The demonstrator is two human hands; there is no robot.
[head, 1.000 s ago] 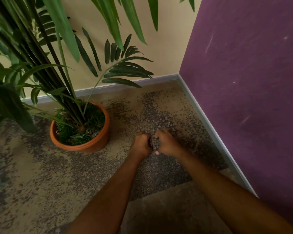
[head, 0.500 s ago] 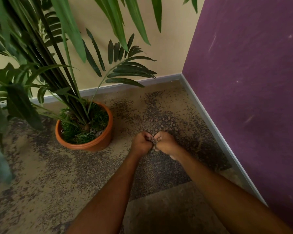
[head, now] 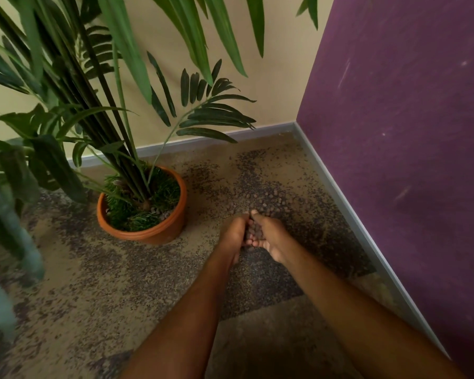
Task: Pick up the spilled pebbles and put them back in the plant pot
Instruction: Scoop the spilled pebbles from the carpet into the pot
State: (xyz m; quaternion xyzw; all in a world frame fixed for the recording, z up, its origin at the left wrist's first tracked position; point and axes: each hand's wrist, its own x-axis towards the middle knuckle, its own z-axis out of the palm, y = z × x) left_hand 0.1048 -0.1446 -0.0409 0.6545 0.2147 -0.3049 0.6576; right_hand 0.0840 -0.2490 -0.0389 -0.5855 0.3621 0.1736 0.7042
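1. The left hand [head: 234, 232] and right hand [head: 268, 236] are cupped together, cradling a scoop of pebbles [head: 253, 233].
2. Keep the palms sealed while carrying left to the terracotta plant pot [head: 173, 225].
3. More spilled pebbles [head: 268, 199] lie beyond on the floor [head: 93, 283].

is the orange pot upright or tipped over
Upright. The round orange terracotta plant pot stands on its base on the speckled floor, rim facing up, with the green palm plant's stems rising from it.
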